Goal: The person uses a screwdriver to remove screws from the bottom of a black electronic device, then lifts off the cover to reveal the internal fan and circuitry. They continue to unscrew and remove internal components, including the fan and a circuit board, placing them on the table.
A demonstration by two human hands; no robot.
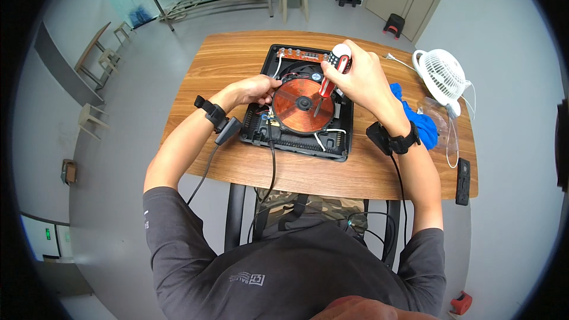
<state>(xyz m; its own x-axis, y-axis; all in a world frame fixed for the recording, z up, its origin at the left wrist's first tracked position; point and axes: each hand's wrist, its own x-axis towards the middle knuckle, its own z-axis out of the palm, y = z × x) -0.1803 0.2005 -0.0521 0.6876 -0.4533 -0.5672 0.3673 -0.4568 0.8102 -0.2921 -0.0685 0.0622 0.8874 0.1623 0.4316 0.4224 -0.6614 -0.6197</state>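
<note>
An opened induction cooker with a black housing [335, 153] lies on the table in front of me. Its round copper coil [290, 115] has a dark hub at the middle. My right hand [364, 77] grips a red and white screwdriver [325, 87] from above, its shaft slanting down over the right part of the coil; whether the tip touches anything is hard to see. At the coil's left rim, my left hand [256, 89] has its fingers curled against the edge. An orange circuit board [302, 55] runs along the housing's far end. White wires [320, 141] show beside the coil.
The wooden table [207, 71] carries a white fan [443, 74], a blue cloth [419, 124] and a clear plastic bag at the right. A black flat object [463, 181] lies by its right edge. A black cord [274, 166] hangs over the near edge. Stools and a metal rack stand beyond.
</note>
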